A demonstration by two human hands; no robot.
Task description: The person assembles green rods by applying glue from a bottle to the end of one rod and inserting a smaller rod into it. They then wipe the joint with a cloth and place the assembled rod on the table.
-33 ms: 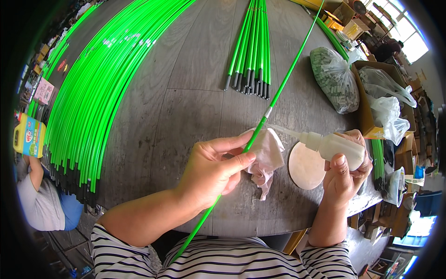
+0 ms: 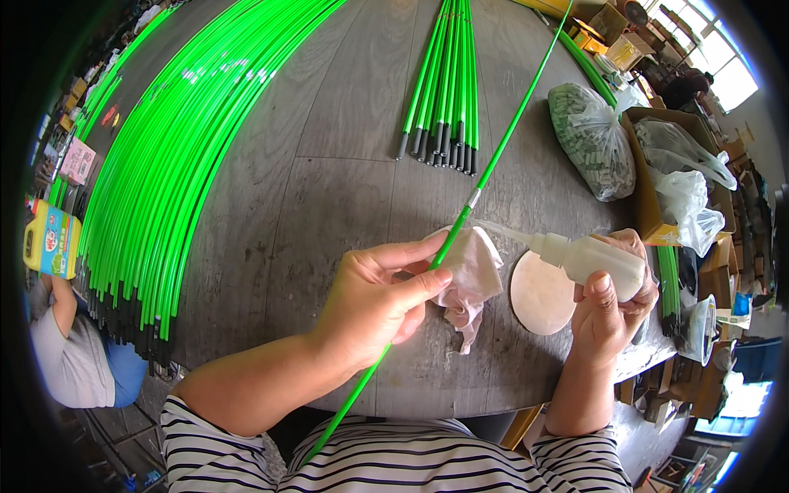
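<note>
A long, thin green rod [image 2: 505, 146] slants across the middle, from my waist up to the far edge. My left hand [image 2: 366, 300] pinches it between thumb and fingers, a little below a short whitish band [image 2: 473, 198] on the rod. In my right hand [image 2: 606, 320] is a translucent squeeze bottle [image 2: 608, 264], tipped on its side. Its thin clear nozzle [image 2: 501, 231] points left, with the tip close to the rod near that band; I cannot tell whether they touch. A crumpled pinkish cloth [image 2: 475, 267] lies on the table behind the rod, beside my left fingertips.
A round pale disc [image 2: 538, 294] lies by the bottle. Many green rods with black ends [image 2: 177, 172] cover the table's left side; a smaller bundle [image 2: 444, 90] lies beyond. At right are a tied plastic bag [image 2: 593, 144] and a cardboard box [image 2: 649, 205]. Another person's arm [image 2: 63, 306] shows at left.
</note>
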